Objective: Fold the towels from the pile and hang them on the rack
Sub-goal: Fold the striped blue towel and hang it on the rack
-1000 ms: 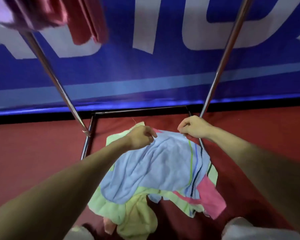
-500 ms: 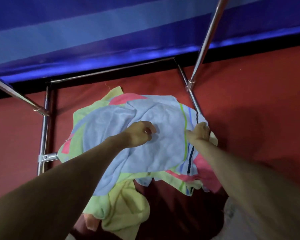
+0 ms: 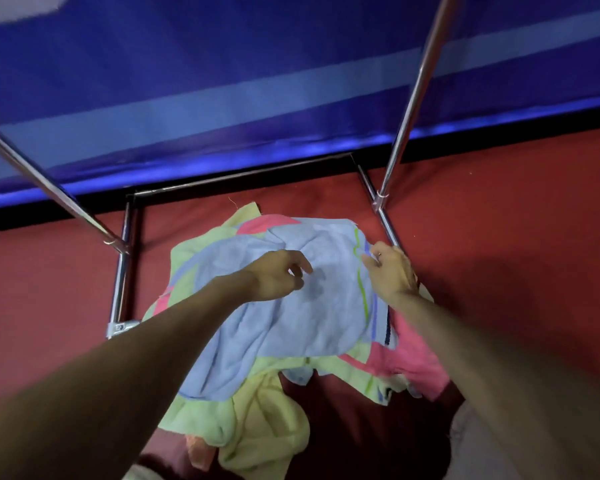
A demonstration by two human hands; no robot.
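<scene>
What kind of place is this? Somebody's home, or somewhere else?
Probably not a home: more likely a hall or a staged indoor space. A large blue banner runs along the wall, the floor is red and carpet-like, and a metal rack stands over a pile of towels lying on it.

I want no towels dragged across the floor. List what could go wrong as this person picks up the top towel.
1. The blue towel lies crumpled over the yellow-green towel and pink towel; lifting it may drag those along.
2. The left hand holds nothing, so a lift by the right hand alone would probably leave it hanging lopsided.
</scene>
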